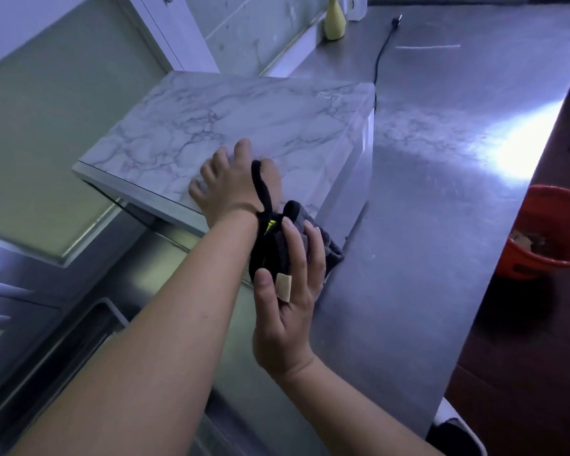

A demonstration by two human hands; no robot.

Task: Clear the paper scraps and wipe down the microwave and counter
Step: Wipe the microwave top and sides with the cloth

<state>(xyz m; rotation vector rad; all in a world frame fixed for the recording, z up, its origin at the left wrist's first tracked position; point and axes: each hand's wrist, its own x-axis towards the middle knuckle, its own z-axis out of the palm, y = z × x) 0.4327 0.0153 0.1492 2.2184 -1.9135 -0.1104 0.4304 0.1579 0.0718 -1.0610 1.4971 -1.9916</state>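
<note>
The microwave [244, 123] has a marble-patterned top and stands on the steel counter [441, 192]. My left hand [231, 182] rests flat on the near part of its top, fingers spread. A black strap runs across that hand's back to the wrist. My right hand [287, 297], a plaster on one finger, presses a dark grey cloth [326, 248] against the microwave's near right corner with straight fingers. Part of the cloth is hidden under that hand and my left wrist.
An orange bucket [550, 235] with scraps inside stands beyond the counter's right edge. A black power cord [380, 57] trails across the counter behind the microwave. A yellow vase [334, 21] stands by the back wall. A sink [79, 340] lies lower left.
</note>
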